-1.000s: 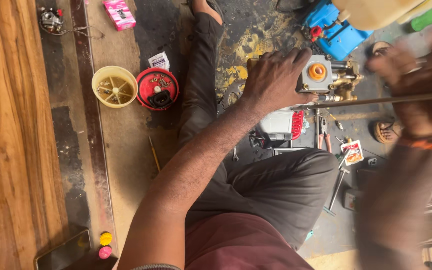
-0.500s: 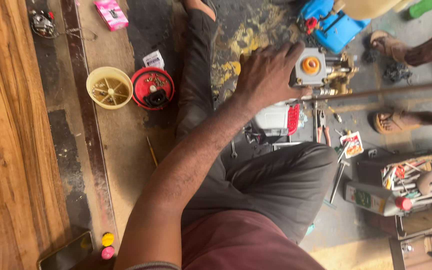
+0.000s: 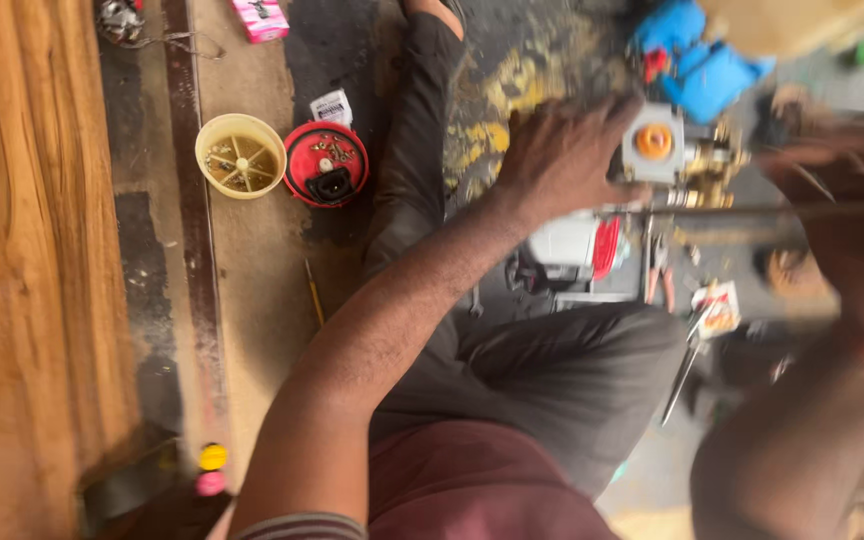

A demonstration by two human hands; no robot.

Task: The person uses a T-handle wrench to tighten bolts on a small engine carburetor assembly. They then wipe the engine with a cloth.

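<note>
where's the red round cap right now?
In the head view the red round cap lies upper left on the floor, right beside the yellow bowl, left of the person's outstretched leg and apart from both hands.

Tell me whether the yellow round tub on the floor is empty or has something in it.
Not empty. The yellow round tub stands upright and open, and small metal bits lie scattered across its divided bottom, beside the red round part.

- Your left hand (image 3: pixel 562 155) rests on the small machine (image 3: pixel 677 150) on the floor (image 3: pixel 252 270).
- Two round tubs (image 3: pixel 241 155) sit side by side, left of your outstretched leg (image 3: pixel 414 150).
- Pliers (image 3: pixel 660 272) lie just below the machine, right of your knee.
</note>
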